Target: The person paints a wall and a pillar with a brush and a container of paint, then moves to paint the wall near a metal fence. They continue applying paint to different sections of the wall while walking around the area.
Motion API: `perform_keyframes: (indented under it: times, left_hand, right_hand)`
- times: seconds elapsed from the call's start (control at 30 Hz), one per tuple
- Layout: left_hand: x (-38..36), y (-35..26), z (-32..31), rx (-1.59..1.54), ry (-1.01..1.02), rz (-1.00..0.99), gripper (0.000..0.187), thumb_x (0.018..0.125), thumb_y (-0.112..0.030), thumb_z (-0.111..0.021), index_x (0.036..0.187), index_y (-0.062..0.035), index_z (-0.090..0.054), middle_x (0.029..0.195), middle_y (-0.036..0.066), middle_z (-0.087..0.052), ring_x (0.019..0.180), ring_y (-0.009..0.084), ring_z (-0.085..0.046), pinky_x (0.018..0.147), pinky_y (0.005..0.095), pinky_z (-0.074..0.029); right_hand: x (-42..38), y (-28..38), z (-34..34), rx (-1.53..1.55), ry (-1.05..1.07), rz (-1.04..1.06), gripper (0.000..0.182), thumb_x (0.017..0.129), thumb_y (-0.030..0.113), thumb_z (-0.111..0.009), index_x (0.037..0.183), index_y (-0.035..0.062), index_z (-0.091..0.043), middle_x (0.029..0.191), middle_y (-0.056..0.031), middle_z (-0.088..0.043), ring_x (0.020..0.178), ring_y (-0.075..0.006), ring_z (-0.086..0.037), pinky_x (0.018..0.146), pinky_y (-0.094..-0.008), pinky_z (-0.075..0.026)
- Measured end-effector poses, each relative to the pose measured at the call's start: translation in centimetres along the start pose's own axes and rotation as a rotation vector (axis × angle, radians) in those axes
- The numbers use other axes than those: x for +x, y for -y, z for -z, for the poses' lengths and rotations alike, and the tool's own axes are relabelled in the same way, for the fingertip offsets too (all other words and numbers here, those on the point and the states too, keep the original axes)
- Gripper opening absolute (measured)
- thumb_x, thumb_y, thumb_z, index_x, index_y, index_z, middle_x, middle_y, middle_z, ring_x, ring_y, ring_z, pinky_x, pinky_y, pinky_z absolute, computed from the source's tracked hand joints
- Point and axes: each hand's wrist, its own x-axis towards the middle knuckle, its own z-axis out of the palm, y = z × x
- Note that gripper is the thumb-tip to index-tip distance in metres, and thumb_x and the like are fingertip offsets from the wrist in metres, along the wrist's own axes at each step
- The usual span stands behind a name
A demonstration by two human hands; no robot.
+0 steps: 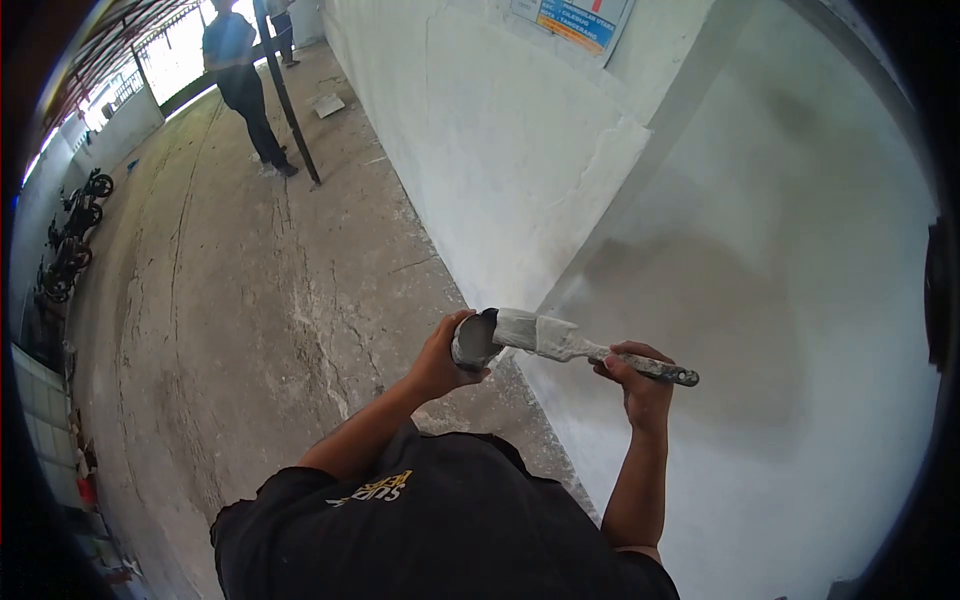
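The right hand (640, 378) is gripping the paintbrush (557, 338) by its handle (686, 377), fingers bent closely around it. The left hand (440, 358) is encircling the cup (473, 342), holding its side. The bristles (515, 328) are lying at the cup's mouth. The paintbrush is probably handling light, stiff at the handle, soft-tipped and slippery where smeared; the handle is offering the surest hold. Beyond the cup, a white wall (480, 150) is meeting the cracked floor (240, 330); farther beyond, left of the cup, a person (240, 85) is standing.
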Motion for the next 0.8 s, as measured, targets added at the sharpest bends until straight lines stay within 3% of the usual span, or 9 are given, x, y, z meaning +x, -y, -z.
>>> perform_keyframes:
  times: [0.07,0.13,0.3,0.37,0.43,0.57,0.7,0.77,0.8]
  left_hand:
    - [-0.1,-0.4,0.0,0.067,0.009,0.017,0.098,0.057,-0.022,-0.092,0.137,-0.0080,-0.038,0.129,0.016,-0.052,0.120,0.0295,-0.054,0.100,0.0401,-0.045]
    - [0.0,-0.8,-0.2,0.059,0.025,0.012,0.098,0.057,-0.022,-0.092,0.137,-0.0080,-0.038,0.129,0.016,-0.052,0.120,0.0302,-0.053,0.100,0.0402,-0.044]
    - [0.5,-1.6,-1.3,-0.004,0.054,0.004,0.099,0.057,-0.023,-0.093,0.138,-0.0078,-0.037,0.129,0.017,-0.052,0.121,0.0316,-0.053,0.100,0.0406,-0.044]
    - [0.5,-2.0,-1.8,0.037,0.063,0.049,0.099,0.057,-0.022,-0.093,0.137,-0.0075,-0.037,0.129,0.017,-0.052,0.120,0.0308,-0.053,0.100,0.0413,-0.045]
    - [0.5,-1.9,-2.6,0.028,0.062,0.052,0.099,0.057,-0.022,-0.093,0.137,-0.0073,-0.037,0.128,0.017,-0.053,0.120,0.0301,-0.053,0.100,0.0412,-0.045]
    - [0.2,-0.9,-4.7,0.017,0.008,0.025,0.097,0.057,-0.020,-0.093,0.136,-0.0064,-0.037,0.128,0.017,-0.053,0.120,0.0288,-0.053,0.100,0.0404,-0.044]
    - [0.3,-2.4,-5.6,0.002,-0.020,0.056,0.098,0.057,-0.019,-0.092,0.136,-0.0062,-0.036,0.127,0.017,-0.053,0.118,0.0287,-0.054,0.099,0.0402,-0.044]
    - [0.5,-2.4,-5.6,0.057,-0.048,0.001,0.100,0.058,-0.019,-0.093,0.136,-0.0042,-0.033,0.126,0.018,-0.054,0.118,0.0298,-0.055,0.099,0.0399,-0.045]
    - [0.5,-2.3,-5.5,0.065,-0.040,-0.012,0.100,0.058,-0.019,-0.093,0.136,-0.0042,-0.033,0.126,0.018,-0.054,0.118,0.0298,-0.055,0.099,0.0399,-0.045]
  right_hand:
    - [-0.1,0.2,0.2,-0.040,0.020,0.065,0.020,0.075,-0.008,-0.070,0.094,-0.0014,-0.068,0.089,-0.0141,-0.067,0.078,-0.0261,-0.070,0.073,-0.0373,-0.062]
    - [0.0,1.9,-0.1,-0.368,0.199,0.405,0.019,0.071,-0.009,-0.073,0.087,0.0014,-0.072,0.089,-0.0126,-0.068,0.081,-0.0213,-0.069,0.073,-0.0328,-0.059]
    - [-0.2,4.0,0.1,-0.553,0.476,0.541,0.016,0.070,-0.005,-0.078,0.080,0.0067,-0.075,0.093,-0.0101,-0.069,0.086,-0.0205,-0.069,0.073,-0.0311,-0.057]
    - [-0.4,4.3,1.0,-0.673,0.650,0.568,0.019,0.074,-0.001,-0.077,0.088,0.0115,-0.077,0.101,-0.0082,-0.069,0.090,-0.0214,-0.069,0.078,-0.0318,-0.057]
    - [-1.1,4.1,2.3,-0.724,0.631,0.537,0.020,0.074,0.000,-0.077,0.089,0.0130,-0.077,0.102,-0.0078,-0.069,0.091,-0.0218,-0.069,0.079,-0.0313,-0.057]
    - [-2.4,3.2,5.3,-0.647,0.515,0.569,0.019,0.073,-0.002,-0.078,0.086,0.0116,-0.076,0.100,-0.0085,-0.069,0.092,-0.0213,-0.069,0.079,-0.0320,-0.057]
    - [-2.0,-3.2,8.6,-0.355,0.111,0.502,0.019,0.074,-0.004,-0.076,0.086,0.0044,-0.065,0.093,-0.0111,-0.068,0.088,-0.0224,-0.069,0.078,-0.0353,-0.060]
    - [-1.8,-7.2,9.0,0.475,-0.287,0.069,0.019,0.082,0.002,-0.070,0.099,0.0023,-0.062,0.094,-0.0115,-0.067,0.088,-0.0259,-0.070,0.079,-0.0364,-0.061]
    - [-1.5,-9.8,9.7,0.511,-0.355,0.063,0.020,0.088,0.007,-0.062,0.106,0.0011,-0.058,0.097,-0.0134,-0.066,0.087,-0.0289,-0.070,0.079,-0.0369,-0.061]
